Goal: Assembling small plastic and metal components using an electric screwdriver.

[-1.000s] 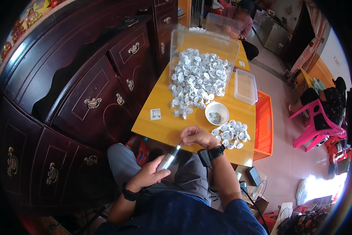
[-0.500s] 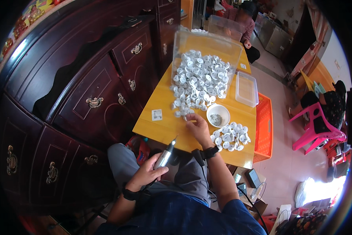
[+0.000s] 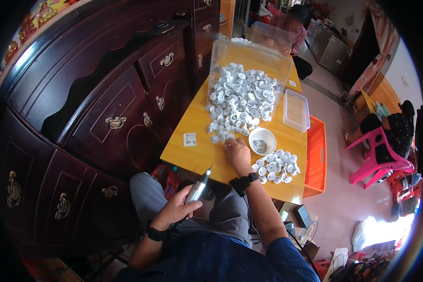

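Observation:
My left hand (image 3: 178,207) is wrapped round a silver electric screwdriver (image 3: 198,189), its bit pointing up and away, just off the near edge of the table. At the near edge of a heap of small white round plastic parts (image 3: 242,96), my right hand (image 3: 238,154) rests on the tabletop with its fingers curled in. What those fingers pinch is hidden. Right beside that hand stands a white bowl (image 3: 268,133) with small metal pieces in the bottom, seemingly screws. A smaller group of white round parts (image 3: 279,164) lies to the right of my wrist.
The heap spills from a tipped clear plastic bin (image 3: 277,58) on the yellow table (image 3: 183,157). A clear shallow tray (image 3: 296,110) sits at the right edge, above an orange crate (image 3: 315,155). Dark wooden drawers (image 3: 108,98) border the left. Another person (image 3: 294,30) sits beyond the table.
My right hand has turned and its fingers have curled inward at the edge of the heap. My left hand and the screwdriver stay in place. The view has shifted slightly.

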### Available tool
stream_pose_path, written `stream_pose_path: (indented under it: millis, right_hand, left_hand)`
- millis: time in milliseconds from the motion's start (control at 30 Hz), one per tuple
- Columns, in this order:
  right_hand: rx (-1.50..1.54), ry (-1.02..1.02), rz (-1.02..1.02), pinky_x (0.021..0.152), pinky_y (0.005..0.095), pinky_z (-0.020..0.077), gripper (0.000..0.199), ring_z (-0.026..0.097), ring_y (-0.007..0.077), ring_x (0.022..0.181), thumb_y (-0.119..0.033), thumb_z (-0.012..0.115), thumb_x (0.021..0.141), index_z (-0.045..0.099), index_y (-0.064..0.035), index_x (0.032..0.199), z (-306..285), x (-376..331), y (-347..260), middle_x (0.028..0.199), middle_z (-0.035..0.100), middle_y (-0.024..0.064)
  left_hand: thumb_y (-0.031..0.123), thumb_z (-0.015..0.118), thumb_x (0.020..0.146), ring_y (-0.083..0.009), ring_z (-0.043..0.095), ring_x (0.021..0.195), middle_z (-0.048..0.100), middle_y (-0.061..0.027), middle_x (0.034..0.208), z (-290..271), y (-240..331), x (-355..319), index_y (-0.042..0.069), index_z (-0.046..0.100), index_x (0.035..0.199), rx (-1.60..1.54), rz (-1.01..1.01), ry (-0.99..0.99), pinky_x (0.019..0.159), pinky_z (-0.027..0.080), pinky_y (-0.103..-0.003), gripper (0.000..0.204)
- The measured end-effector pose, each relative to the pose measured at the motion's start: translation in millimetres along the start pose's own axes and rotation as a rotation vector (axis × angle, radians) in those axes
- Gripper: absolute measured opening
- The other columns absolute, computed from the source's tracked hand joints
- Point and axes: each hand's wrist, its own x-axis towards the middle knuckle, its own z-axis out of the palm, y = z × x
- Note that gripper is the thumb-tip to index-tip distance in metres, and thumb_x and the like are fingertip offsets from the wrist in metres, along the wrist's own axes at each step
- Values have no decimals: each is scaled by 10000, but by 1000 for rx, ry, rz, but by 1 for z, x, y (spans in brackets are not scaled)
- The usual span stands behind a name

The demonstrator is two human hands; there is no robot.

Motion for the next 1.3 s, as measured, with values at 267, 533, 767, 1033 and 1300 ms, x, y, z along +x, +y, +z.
stream_pose_path:
  millis: [267,533,767,1033,1300]
  right_hand:
    - [396,26,43,694,383,546,115,679,279,757,-122,666,903,641,-61,997,-14,-29,-2,940,679,131]
    - [905,-150,318,676,230,505,246,600,41,748,-127,707,933,644,-35,1152,-3,-57,-5,895,689,-18]
    - [831,-118,254,669,222,493,201,587,48,723,-117,708,918,694,-31,1099,-5,-65,-14,866,678,-7]
    - [710,-85,161,677,212,504,189,596,29,736,-80,699,900,694,-38,1084,-10,-69,-26,828,670,-19]
    - [780,-103,198,672,207,507,119,597,19,721,-60,701,895,694,-21,1007,-8,-69,-22,787,670,-23]
  left_hand:
    - [196,701,948,-56,552,597,582,-16,867,2,-2,0,-5,439,1418,3,0,-22,543,479,-215,575]
    - [205,705,945,-58,558,594,593,-19,871,6,1,5,0,444,1413,45,4,-15,533,477,-219,574]
    - [221,715,936,-57,561,586,604,-20,858,8,1,8,4,447,1413,109,-34,10,519,473,-215,588]
    - [229,717,936,-58,560,570,608,-20,862,8,-5,12,11,454,1415,122,-19,17,508,470,-216,588]
    - [226,719,934,-57,554,572,607,-24,873,7,-11,16,12,444,1426,114,-12,3,507,470,-216,603]
